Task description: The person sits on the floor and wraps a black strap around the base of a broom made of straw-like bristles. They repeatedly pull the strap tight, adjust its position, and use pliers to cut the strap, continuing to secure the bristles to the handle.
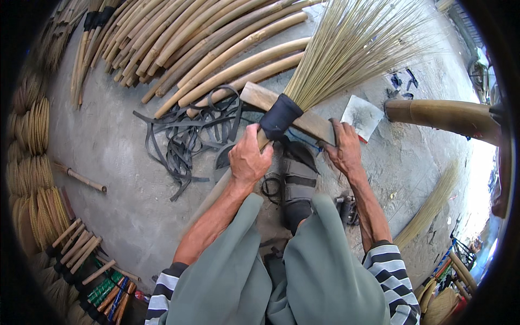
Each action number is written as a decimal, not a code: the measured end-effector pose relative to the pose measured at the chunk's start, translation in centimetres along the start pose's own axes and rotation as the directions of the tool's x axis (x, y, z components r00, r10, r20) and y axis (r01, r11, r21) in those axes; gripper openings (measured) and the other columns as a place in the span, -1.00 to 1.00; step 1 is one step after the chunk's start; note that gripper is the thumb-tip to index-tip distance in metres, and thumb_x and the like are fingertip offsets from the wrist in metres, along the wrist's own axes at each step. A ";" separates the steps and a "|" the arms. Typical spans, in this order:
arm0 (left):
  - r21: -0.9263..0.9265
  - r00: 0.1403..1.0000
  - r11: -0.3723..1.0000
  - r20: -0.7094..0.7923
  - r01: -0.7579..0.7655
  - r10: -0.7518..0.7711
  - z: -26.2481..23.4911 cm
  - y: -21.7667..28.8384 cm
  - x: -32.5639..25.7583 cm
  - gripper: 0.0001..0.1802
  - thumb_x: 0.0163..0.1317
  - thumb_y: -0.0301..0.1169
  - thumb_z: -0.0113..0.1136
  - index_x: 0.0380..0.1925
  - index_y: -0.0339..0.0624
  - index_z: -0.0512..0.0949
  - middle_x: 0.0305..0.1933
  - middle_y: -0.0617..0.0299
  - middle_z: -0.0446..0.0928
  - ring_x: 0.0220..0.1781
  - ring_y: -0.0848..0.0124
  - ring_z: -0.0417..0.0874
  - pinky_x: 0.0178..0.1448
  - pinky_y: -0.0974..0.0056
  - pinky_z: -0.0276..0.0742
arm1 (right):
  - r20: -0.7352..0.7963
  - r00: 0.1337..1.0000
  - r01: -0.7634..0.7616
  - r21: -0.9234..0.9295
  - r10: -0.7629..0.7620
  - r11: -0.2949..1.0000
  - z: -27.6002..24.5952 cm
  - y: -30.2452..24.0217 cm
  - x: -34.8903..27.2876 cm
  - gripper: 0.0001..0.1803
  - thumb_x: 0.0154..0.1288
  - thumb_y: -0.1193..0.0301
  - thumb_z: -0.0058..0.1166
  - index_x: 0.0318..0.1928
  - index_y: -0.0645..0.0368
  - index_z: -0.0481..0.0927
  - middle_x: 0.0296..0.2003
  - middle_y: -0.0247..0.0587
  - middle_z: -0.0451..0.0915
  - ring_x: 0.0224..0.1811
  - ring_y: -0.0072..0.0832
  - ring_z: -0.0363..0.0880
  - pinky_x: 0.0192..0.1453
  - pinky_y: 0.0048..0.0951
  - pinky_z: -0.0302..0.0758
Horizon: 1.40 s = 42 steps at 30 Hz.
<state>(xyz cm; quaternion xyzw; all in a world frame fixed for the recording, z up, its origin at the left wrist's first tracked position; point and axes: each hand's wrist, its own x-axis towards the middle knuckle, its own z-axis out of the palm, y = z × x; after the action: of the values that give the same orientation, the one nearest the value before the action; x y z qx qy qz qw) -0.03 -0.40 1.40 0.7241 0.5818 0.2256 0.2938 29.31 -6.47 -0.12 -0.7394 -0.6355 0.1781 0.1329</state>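
A broom (pixel 346 59) with long, straw-coloured bristles lies slantwise before me, its bristles fanned out to the far right. Black rubber binding (pixel 280 115) wraps its neck. Just below that binding, my left hand (pixel 250 156) is closed round the pole-like handle, which runs back under my left forearm. A flat wooden board (pixel 318 125) crosses beneath the neck. My right hand (pixel 345 147) is closed on the board's right end, thumb on the near edge. Loose black rubber strips (pixel 176 143) lie tangled on the floor to the left of my left hand.
Many bamboo poles (pixel 216 40) are piled at the far left. A thick bamboo post (pixel 441 116) juts in from the right, near a pale flat sheet (pixel 362 116). Loose bristles (pixel 430 206) lie at right. Bundled brooms (pixel 32 127) and short handles (pixel 76 246) line the left side.
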 end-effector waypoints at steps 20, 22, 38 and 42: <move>-0.080 0.985 0.988 0.121 0.135 -0.125 -0.4 -0.1 1.4 -0.34 0.28 -0.30 0.54 0.30 -0.20 0.45 0.05 -0.18 0.78 0.11 -0.22 0.83 0.18 -0.16 0.69 | 0.183 0.962 -0.268 0.753 0.200 0.601 3.7 -13.3 -2.2 -0.67 0.67 0.21 0.24 0.02 0.28 0.70 -0.24 0.02 0.75 -0.19 -0.26 0.73 -0.01 -0.19 0.62; -0.130 0.975 0.976 0.161 0.175 -0.153 -0.5 -0.1 1.8 -0.36 0.29 -0.28 0.54 0.28 -0.19 0.45 0.04 -0.17 0.79 0.11 -0.22 0.83 0.18 -0.15 0.69 | 0.215 0.959 -0.281 0.762 0.182 0.583 2.8 -13.1 -2.9 -0.68 0.68 0.22 0.24 0.03 0.28 0.70 -0.25 -0.05 0.74 -0.17 -0.35 0.71 0.00 -0.22 0.62; -0.215 0.932 0.928 -0.267 -0.303 0.243 0.2 -1.9 0.2 -0.81 0.25 -0.62 0.30 -0.15 -0.23 0.57 -0.05 -0.03 0.65 0.00 -0.05 0.73 0.09 -0.01 0.70 | 0.065 0.974 -0.178 0.808 0.216 0.561 3.7 -13.6 -4.1 -0.70 0.54 0.40 0.37 -0.32 0.25 0.53 -0.31 -0.28 0.48 -0.27 -0.45 0.46 -0.15 -0.36 0.44; -0.167 0.924 0.933 -0.270 -0.320 0.269 0.4 -2.0 0.2 -0.82 0.26 -0.59 0.32 -0.16 -0.21 0.56 -0.02 0.00 0.67 -0.08 0.01 0.74 -0.01 0.03 0.70 | 0.259 0.913 -0.375 0.836 0.315 0.401 4.5 -13.2 -4.3 -0.60 0.55 0.37 0.38 -0.40 0.17 0.44 -0.37 -0.49 0.38 -0.30 -0.64 0.30 -0.22 -0.42 0.36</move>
<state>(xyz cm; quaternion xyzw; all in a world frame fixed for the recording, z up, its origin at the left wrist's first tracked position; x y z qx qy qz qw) -1.14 0.02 -0.22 0.7358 0.4705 0.4138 0.2568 15.03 -8.77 1.81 -0.6768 -0.2926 0.5206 0.4305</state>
